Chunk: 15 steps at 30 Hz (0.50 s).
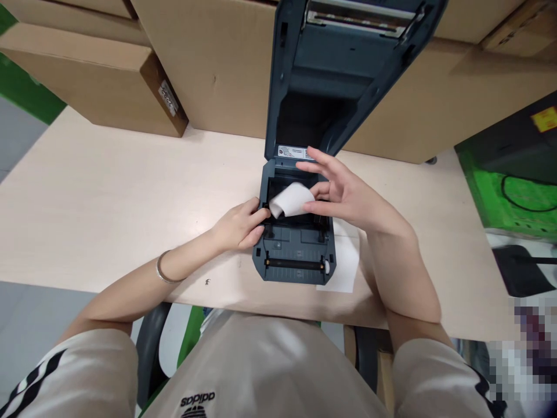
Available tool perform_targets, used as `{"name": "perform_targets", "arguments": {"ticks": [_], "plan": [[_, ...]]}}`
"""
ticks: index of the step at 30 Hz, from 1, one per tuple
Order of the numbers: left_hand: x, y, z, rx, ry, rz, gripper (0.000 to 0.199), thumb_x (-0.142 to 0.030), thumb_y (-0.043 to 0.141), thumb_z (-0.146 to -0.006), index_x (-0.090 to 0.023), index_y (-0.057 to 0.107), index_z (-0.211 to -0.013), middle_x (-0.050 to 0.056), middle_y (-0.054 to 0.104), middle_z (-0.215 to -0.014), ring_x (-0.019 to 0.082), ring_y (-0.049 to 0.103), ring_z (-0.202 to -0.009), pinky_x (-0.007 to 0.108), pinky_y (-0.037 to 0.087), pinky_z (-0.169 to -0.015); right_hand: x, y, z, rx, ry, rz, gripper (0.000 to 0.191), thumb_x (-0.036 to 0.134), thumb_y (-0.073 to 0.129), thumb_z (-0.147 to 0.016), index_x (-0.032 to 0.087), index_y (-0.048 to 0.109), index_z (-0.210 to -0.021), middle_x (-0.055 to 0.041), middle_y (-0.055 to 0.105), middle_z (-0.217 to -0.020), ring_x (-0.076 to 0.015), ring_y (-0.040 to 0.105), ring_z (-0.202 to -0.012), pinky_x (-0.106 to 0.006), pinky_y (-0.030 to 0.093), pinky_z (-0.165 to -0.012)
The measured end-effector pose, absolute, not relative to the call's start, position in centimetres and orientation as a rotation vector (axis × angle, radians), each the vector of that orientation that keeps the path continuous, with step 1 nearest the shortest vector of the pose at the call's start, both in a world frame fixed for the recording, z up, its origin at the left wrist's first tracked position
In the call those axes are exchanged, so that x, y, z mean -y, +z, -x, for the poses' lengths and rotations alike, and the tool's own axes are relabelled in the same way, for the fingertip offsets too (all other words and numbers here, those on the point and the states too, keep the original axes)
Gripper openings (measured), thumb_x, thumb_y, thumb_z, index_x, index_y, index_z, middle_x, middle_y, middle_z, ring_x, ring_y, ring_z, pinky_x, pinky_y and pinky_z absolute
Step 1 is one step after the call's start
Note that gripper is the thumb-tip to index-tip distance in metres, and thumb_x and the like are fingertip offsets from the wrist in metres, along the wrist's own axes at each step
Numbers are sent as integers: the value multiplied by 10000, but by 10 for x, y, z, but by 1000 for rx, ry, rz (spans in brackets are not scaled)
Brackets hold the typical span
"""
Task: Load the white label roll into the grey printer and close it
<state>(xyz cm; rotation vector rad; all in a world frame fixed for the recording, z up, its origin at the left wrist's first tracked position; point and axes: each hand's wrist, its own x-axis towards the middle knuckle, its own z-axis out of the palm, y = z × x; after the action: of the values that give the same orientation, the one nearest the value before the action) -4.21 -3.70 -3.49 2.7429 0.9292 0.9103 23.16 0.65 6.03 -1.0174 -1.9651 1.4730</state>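
A dark blue-grey label printer [289, 235] stands on the table with its lid [337, 64] raised. Inside its bay lies a white paper roll [292, 199], tilted. My left hand [240, 223] rests at the printer's left edge, fingertips on the rim beside the roll, gripping that side. My right hand [337, 188] is over the bay's right side, thumb and lower fingers at the roll's right end, upper fingers stretched out. Nearer to me, a black roller [298, 264] crosses the printer's front. The roll's underside is hidden.
Large cardboard boxes [217, 64] stand behind the printer, with a smaller carton [100, 81] at the back left. A white sheet [343, 267] lies partly under the printer's right side. The pale table [108, 203] ends near my body. Green and black items are at the right.
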Motion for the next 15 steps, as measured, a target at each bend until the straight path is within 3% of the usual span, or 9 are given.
{"name": "perform_targets", "arguments": {"ticks": [3,6,8,10,12,14,15], "plan": [[37,-35,42,-910,923,-2737,484,-450,166,-1088,-170,561,-1076,21,439,-858,171,426,-621,308,466,-553,1,67,-232,2043,1459,938,1040,324,764,-814,359,163,-1662,-120,329,-1678,-114,648,-865,-319,640,-780],[37,-35,42,-915,918,-2732,489,-461,172,-1084,-174,567,-1074,21,438,-855,177,422,-620,312,463,-556,21,72,-231,2211,1293,974,1060,267,697,-871,396,27,-1682,-107,249,-1715,-136,693,-909,-341,638,-829],[38,-35,42,-928,908,-2732,504,-474,161,-1082,-177,568,-1075,18,433,-854,175,424,-618,310,464,-558,37,74,-228,2360,963,1075,984,211,610,-928,318,4,-1696,-121,415,-1625,-164,701,-964,-336,620,-843],[38,-35,42,-950,886,-2726,526,-491,144,-1080,-182,570,-1078,18,435,-852,176,432,-622,309,464,-563,53,74,-223,2563,572,1094,738,133,528,-946,200,286,-1640,-104,644,-1331,-178,682,-912,-309,581,-753],[38,-35,42,-980,865,-2726,544,-507,133,-1075,-191,576,-1076,21,444,-848,182,440,-630,313,460,-570,68,76,-218,2750,239,1021,391,55,491,-910,142,643,-1259,-70,676,-1010,-179,634,-787,-301,506,-637],[38,-35,42,-1005,859,-2741,560,-514,123,-1071,-196,583,-1065,24,451,-840,189,446,-638,320,456,-575,79,78,-211,2830,-66,978,220,13,491,-860,154,659,-876,-65,636,-866,-179,576,-703,-318,455,-601],[38,-35,42,-1010,864,-2752,565,-514,119,-1070,-197,586,-1058,24,452,-835,190,446,-637,323,453,-574,83,78,-208,2817,-205,992,210,6,498,-845,161,631,-795,-67,632,-840,-181,557,-687,-325,443,-599]]}}
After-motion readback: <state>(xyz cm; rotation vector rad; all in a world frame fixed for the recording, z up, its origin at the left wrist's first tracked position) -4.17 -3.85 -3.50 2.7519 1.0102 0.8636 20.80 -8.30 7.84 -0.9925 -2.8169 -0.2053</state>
